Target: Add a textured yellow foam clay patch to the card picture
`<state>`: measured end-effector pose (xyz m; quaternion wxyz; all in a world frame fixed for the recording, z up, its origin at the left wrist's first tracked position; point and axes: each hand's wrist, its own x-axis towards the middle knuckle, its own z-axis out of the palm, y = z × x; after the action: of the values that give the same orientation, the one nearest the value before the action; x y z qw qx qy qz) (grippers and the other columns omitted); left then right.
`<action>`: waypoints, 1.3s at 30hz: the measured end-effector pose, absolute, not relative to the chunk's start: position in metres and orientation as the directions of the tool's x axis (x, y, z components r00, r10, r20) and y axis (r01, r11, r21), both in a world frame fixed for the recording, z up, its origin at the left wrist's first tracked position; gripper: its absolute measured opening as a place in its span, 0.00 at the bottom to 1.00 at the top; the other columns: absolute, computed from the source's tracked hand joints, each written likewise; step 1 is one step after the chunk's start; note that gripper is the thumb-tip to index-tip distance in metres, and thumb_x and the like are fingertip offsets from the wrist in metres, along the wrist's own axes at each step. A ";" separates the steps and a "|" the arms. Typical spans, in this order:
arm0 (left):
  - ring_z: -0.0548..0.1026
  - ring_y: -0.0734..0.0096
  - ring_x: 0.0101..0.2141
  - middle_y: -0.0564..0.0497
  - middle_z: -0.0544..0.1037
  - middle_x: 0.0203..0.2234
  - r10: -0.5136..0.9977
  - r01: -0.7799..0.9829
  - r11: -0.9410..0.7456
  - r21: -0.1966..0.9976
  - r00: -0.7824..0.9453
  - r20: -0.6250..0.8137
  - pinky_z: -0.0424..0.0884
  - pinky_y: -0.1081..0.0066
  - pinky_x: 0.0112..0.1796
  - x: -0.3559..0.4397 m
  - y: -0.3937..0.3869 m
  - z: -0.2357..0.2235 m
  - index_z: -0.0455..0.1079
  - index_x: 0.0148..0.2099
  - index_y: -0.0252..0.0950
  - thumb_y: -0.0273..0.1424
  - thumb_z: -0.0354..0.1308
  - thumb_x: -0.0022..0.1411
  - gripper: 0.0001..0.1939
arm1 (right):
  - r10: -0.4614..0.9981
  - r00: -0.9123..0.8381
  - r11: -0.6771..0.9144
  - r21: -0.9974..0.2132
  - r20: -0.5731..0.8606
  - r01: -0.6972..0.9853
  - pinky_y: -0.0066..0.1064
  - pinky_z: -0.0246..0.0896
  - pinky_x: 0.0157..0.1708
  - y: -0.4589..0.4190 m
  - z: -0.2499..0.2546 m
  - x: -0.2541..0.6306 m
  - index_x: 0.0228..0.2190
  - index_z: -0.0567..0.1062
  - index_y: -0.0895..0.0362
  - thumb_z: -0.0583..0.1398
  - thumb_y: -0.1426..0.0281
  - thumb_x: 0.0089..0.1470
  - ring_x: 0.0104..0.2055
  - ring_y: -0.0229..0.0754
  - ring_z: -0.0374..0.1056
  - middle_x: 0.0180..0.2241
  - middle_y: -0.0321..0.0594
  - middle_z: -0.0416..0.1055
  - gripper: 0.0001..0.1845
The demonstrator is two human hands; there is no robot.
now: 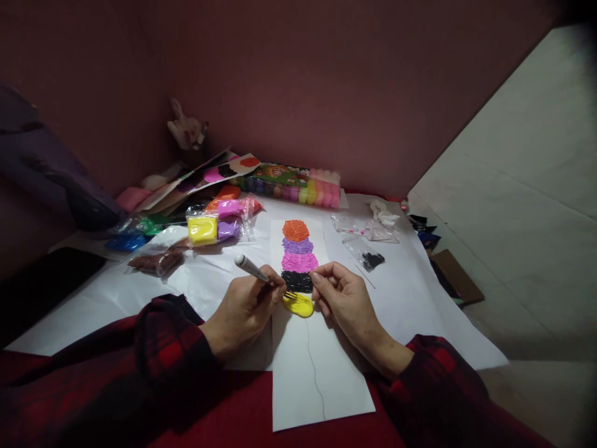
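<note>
My left hand [245, 309] is closed around a slim white-tipped tool [252, 268], whose working end presses into a yellow clay patch [299, 304]. My right hand [342, 294] rests beside that patch with fingers curled, its fingertips touching the edge of the clay and the white card [317, 379]. Above the yellow patch the card carries a column of textured clay patches: black [297, 282], pink [299, 262], purple [297, 245] and orange [295, 230]. A thin pencil line runs down the card below the yellow patch.
Bagged clay pieces in yellow [203, 229], purple and orange lie at the back left. A box of coloured clay [291, 183] stands against the wall. Small plastic bags [366, 252] lie to the right. A dark phone-like slab [41, 283] sits left on large white paper [410, 292].
</note>
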<state>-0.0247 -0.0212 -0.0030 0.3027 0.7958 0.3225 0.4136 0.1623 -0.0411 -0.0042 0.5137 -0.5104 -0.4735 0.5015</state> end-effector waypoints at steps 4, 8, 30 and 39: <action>0.65 0.78 0.22 0.56 0.67 0.23 0.780 0.252 -0.577 0.777 0.451 0.433 0.63 0.76 0.24 -0.022 -0.022 -0.003 0.64 0.36 0.35 0.25 0.49 0.64 0.04 | 0.998 0.051 -0.020 -1.000 -0.021 -0.019 0.20 0.48 0.10 -0.040 -0.005 0.162 0.30 0.68 0.57 0.60 0.64 0.56 0.11 0.26 0.53 0.18 0.28 0.66 0.09; 0.66 0.77 0.23 0.55 0.69 0.23 0.782 0.268 -0.571 0.776 0.465 0.415 0.64 0.75 0.24 -0.019 -0.021 -0.001 0.64 0.36 0.35 0.26 0.49 0.64 0.05 | 0.998 0.055 -0.013 -1.000 -0.013 -0.002 0.21 0.47 0.10 -0.040 -0.006 0.162 0.30 0.68 0.57 0.60 0.64 0.56 0.11 0.26 0.53 0.18 0.28 0.66 0.09; 0.62 0.78 0.20 0.57 0.65 0.20 0.736 0.331 -0.657 0.677 0.478 0.480 0.61 0.76 0.23 -0.022 -0.020 0.003 0.63 0.34 0.34 0.22 0.46 0.61 0.06 | 0.998 0.055 -0.019 -1.000 -0.020 -0.019 0.21 0.49 0.10 -0.042 -0.003 0.161 0.30 0.68 0.57 0.60 0.63 0.55 0.11 0.27 0.53 0.18 0.28 0.66 0.10; 0.64 0.77 0.21 0.56 0.66 0.20 0.743 0.383 -0.661 0.645 0.454 0.492 0.62 0.76 0.24 -0.026 -0.021 0.007 0.63 0.32 0.35 0.21 0.47 0.60 0.07 | 0.998 0.055 -0.021 -0.999 -0.023 -0.038 0.21 0.49 0.10 -0.042 -0.002 0.161 0.29 0.68 0.57 0.61 0.63 0.54 0.11 0.27 0.53 0.18 0.28 0.66 0.10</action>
<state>-0.0260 -0.0209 0.0071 0.2280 0.8216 0.3426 0.3944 0.1613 -0.0422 -0.0024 0.5174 -0.5097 -0.4709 0.5008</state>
